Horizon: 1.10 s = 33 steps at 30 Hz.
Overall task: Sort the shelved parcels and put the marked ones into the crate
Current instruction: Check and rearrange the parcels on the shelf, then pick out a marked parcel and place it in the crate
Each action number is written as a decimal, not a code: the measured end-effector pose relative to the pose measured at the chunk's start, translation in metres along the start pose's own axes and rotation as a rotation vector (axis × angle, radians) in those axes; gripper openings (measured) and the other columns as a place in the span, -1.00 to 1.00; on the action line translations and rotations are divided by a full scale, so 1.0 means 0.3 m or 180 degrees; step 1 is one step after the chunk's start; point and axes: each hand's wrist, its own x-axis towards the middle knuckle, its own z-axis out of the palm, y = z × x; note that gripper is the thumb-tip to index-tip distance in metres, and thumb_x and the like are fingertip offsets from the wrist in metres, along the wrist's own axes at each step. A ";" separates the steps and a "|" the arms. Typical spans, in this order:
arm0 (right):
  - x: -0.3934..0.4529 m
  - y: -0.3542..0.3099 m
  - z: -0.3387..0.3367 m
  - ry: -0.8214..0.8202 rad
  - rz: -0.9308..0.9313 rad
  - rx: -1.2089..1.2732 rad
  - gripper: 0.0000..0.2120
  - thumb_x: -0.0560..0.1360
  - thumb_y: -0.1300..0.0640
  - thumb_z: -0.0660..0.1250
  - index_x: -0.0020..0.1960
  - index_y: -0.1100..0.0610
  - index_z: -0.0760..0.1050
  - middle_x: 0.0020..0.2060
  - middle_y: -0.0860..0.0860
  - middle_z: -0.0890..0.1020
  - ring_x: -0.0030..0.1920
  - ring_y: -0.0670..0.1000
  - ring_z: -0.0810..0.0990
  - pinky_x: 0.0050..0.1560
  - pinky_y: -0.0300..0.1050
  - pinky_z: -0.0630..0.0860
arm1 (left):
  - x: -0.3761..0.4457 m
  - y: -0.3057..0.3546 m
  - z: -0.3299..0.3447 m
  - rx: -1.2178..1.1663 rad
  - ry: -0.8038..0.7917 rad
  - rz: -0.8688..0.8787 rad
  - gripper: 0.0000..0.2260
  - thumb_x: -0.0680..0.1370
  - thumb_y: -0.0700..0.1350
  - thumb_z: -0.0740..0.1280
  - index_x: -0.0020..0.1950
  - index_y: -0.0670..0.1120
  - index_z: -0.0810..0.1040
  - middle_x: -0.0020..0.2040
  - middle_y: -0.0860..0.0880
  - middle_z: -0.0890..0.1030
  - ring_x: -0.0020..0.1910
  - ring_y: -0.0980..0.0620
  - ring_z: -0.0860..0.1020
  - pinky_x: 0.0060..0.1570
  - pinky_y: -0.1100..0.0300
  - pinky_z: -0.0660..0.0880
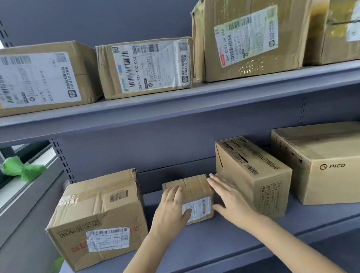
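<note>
A small brown parcel (193, 186) with a white label stands on the lower shelf (206, 241). My left hand (170, 210) grips its left side, with the thumb across the front label. My right hand (226, 198) lies flat against its right side, fingers straight, in the gap beside a taller carton (253, 173). On the left of the lower shelf stands a labelled box (97, 219), and a PICO box (335, 163) stands at the right. Several labelled parcels line the upper shelf (171, 106). No crate is in view.
A window sill runs along the left with a green wad (21, 168) on it. The shelf's slotted upright (62, 160) stands at the left behind the labelled box. The grey back panel closes the shelves behind.
</note>
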 end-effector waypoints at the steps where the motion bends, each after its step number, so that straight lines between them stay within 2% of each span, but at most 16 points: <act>1: -0.021 0.010 -0.027 0.0030 -0.0014 0.0039 -0.30 0.53 0.14 0.27 0.52 0.07 -0.07 0.51 -0.10 -0.03 0.52 -0.10 -0.07 0.42 -0.27 -0.16 | -0.007 0.015 0.001 -0.0053 0.0038 -0.0028 -0.45 0.52 -0.05 0.31 0.44 -0.21 0.24 0.43 -0.12 0.33 0.44 -0.10 0.24 0.39 0.14 0.21; 6: -0.105 0.084 -0.126 0.0026 -0.0232 0.0239 -0.34 0.53 0.14 0.26 0.51 0.03 -0.01 0.50 -0.15 0.04 0.45 -0.24 -0.07 0.36 -0.42 -0.17 | -0.011 0.122 0.021 -0.0156 0.0161 -0.0260 -0.43 0.52 -0.02 0.33 0.45 -0.17 0.24 0.44 -0.10 0.33 0.44 -0.09 0.24 0.41 0.12 0.18; 11: -0.189 0.222 -0.182 0.0309 -0.0403 0.0505 -0.39 0.51 0.16 0.30 0.48 0.02 0.12 0.41 -0.24 0.08 0.44 -0.24 0.01 0.34 -0.46 -0.13 | -0.008 0.299 0.055 -0.0355 0.0310 -0.0525 -0.44 0.51 -0.05 0.35 0.44 -0.19 0.26 0.43 -0.08 0.32 0.42 -0.10 0.25 0.38 0.14 0.18; 12: -0.205 0.254 -0.196 0.0431 -0.0416 0.0527 -0.40 0.50 0.17 0.32 0.47 0.05 0.17 0.40 -0.23 0.11 0.43 -0.22 0.05 0.38 -0.40 -0.07 | -0.010 0.338 0.061 -0.0377 0.0301 -0.0560 -0.44 0.52 -0.04 0.33 0.44 -0.18 0.24 0.43 -0.07 0.30 0.42 -0.08 0.24 0.39 0.18 0.16; 14: -0.230 0.321 -0.211 0.0882 -0.0428 0.0418 -0.41 0.42 0.22 0.42 0.41 0.14 0.31 0.38 -0.12 0.22 0.44 -0.08 0.18 0.41 -0.12 0.14 | -0.014 0.404 0.075 -0.0414 0.0285 -0.0607 -0.44 0.53 -0.04 0.32 0.45 -0.17 0.22 0.43 -0.07 0.30 0.42 -0.05 0.23 0.38 0.22 0.14; 16: -0.230 0.373 -0.218 0.1265 -0.0263 0.0290 -0.37 0.32 0.20 0.50 0.34 0.20 0.39 0.39 0.02 0.31 0.41 0.06 0.27 0.35 0.10 0.22 | -0.015 0.457 0.083 -0.0419 0.0266 -0.0638 -0.45 0.54 -0.04 0.30 0.46 -0.16 0.19 0.42 -0.06 0.31 0.41 -0.03 0.23 0.36 0.27 0.12; 18: -0.213 0.391 -0.231 0.1237 0.0154 0.0125 -0.27 0.30 0.05 0.52 0.38 0.19 0.33 0.44 0.16 0.25 0.44 0.18 0.21 0.40 0.12 0.12 | -0.013 0.493 0.079 -0.0369 0.0215 -0.0673 -0.45 0.56 -0.02 0.26 0.47 -0.15 0.16 0.42 -0.05 0.29 0.41 0.00 0.22 0.33 0.33 0.09; 20: -0.190 0.386 -0.237 0.1027 0.0603 0.0128 -0.10 0.29 -0.14 0.48 0.47 0.15 0.16 0.50 0.22 0.06 0.49 0.24 0.03 0.46 0.17 -0.02 | -0.009 0.513 0.073 -0.0373 0.0215 -0.0719 -0.45 0.56 -0.02 0.25 0.48 -0.14 0.14 0.43 -0.04 0.27 0.42 0.00 0.20 0.32 0.34 0.08; 22: -0.165 0.362 -0.229 0.0776 0.0978 0.0099 0.05 0.26 -0.29 0.42 0.51 0.12 -0.03 0.50 0.24 -0.10 0.50 0.26 -0.09 0.45 0.23 -0.04 | -0.008 0.525 0.061 -0.0385 0.0209 -0.0754 -0.45 0.56 -0.02 0.25 0.48 -0.14 0.13 0.44 -0.04 0.26 0.42 0.01 0.19 0.31 0.34 0.06; 24: -0.136 0.327 -0.210 0.0635 0.1297 0.0129 0.14 0.23 -0.37 0.38 0.51 0.12 -0.17 0.49 0.24 -0.17 0.49 0.28 -0.12 0.43 0.27 -0.01 | -0.008 0.527 0.045 -0.0359 0.0189 -0.0753 -0.44 0.56 -0.02 0.25 0.49 -0.14 0.12 0.45 -0.04 0.25 0.43 0.00 0.18 0.32 0.33 0.06; 27: -0.088 0.285 -0.191 0.0709 0.1681 0.0420 0.22 0.19 -0.36 0.41 0.50 0.18 -0.23 0.48 0.28 -0.13 0.47 0.32 -0.07 0.43 0.25 0.02 | -0.006 0.513 0.019 -0.0446 0.0267 -0.0817 -0.43 0.55 -0.02 0.27 0.49 -0.12 0.13 0.47 -0.02 0.23 0.44 0.00 0.17 0.35 0.27 0.08; 33: -0.080 0.275 -0.182 0.1063 0.1819 0.0553 0.17 0.20 -0.28 0.44 0.48 0.28 -0.11 0.42 0.27 0.06 0.37 0.29 0.14 0.39 0.10 0.15 | -0.049 0.490 -0.009 -0.0443 0.0367 -0.0889 -0.47 0.56 -0.01 0.25 0.48 -0.10 0.16 0.47 0.00 0.24 0.44 0.01 0.18 0.37 0.21 0.12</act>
